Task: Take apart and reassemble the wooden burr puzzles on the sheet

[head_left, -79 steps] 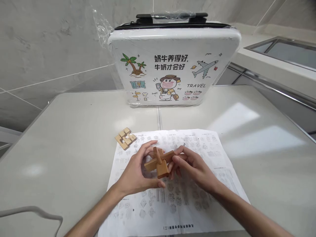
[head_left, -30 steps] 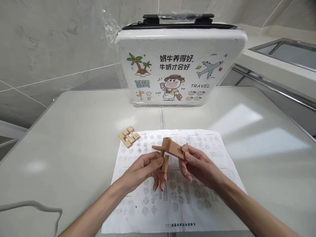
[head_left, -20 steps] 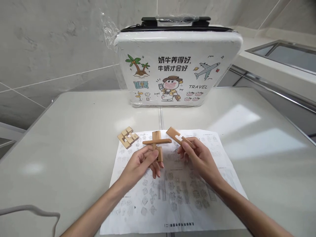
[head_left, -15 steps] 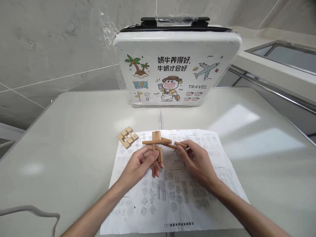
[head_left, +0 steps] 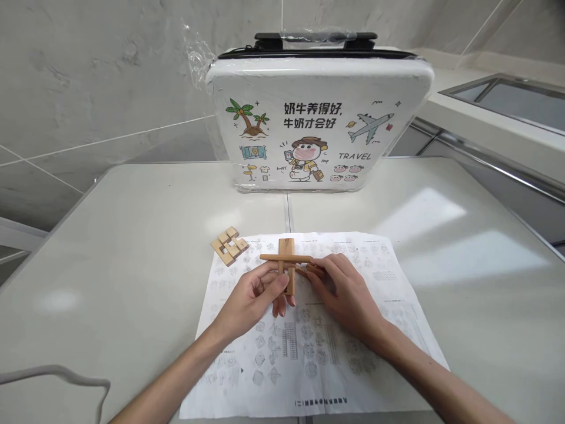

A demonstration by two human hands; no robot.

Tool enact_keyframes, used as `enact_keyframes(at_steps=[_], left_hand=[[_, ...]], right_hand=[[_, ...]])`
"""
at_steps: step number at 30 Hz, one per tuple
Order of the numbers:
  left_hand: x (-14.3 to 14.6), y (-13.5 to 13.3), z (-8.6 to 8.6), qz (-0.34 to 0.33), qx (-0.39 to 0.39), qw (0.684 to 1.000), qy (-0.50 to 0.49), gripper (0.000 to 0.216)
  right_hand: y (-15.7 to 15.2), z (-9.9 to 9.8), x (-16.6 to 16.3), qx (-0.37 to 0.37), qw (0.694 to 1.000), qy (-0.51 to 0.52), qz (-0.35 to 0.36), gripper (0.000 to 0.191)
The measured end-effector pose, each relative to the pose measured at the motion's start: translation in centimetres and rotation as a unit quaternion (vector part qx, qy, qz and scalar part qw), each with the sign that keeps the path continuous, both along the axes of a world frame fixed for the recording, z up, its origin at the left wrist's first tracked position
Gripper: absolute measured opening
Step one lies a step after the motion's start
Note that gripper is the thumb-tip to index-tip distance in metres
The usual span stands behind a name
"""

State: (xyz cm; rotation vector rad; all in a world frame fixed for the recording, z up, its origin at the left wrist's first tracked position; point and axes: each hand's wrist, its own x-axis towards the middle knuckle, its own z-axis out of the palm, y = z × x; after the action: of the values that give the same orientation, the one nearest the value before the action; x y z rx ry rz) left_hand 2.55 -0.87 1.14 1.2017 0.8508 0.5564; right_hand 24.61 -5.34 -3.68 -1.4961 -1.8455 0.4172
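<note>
Now, in the head view, your left hand (head_left: 247, 297) has its fingers closed in a pinch, thumb on top, on the lower part of an upright wooden piece (head_left: 286, 247). A crossbar (head_left: 282, 258) lies across that piece, the two held together as one cluster above the printed sheet (head_left: 371, 386). Your right hand (head_left: 351, 288) is curled nearly shut on a notched stick (head_left: 302, 271), with much of it covered by your own fingers. Your right fingertips also reach the far right end of the crossbar.

What has changed is the stick: a moment ago you held it out to the right, well apart, its slot showing. Now it is turned on edge and sits at the cluster, just below the crossbar. For the work in hand, that suggests you are at the fitting stage, though you cannot tell from here whether the notch has engaged; the crossbar and your hand hide it.

Your paler block cluster (head_left: 229, 246) lies untouched at the sheet's upper-left corner on the tabletop (head_left: 110, 247), and the white case (head_left: 318, 85) stands behind.
</note>
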Motion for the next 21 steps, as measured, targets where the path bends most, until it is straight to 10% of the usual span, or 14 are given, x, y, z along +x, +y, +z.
enact_keyframes(at_steps=[21], left_hand=[[0.2, -0.4, 0.2, -0.022, 0.027, 0.998, 0.054, 0.039]], right_hand=[[-0.1, 1.5, 0.1, 0.100, 0.994, 0.040, 0.032, 0.025]])
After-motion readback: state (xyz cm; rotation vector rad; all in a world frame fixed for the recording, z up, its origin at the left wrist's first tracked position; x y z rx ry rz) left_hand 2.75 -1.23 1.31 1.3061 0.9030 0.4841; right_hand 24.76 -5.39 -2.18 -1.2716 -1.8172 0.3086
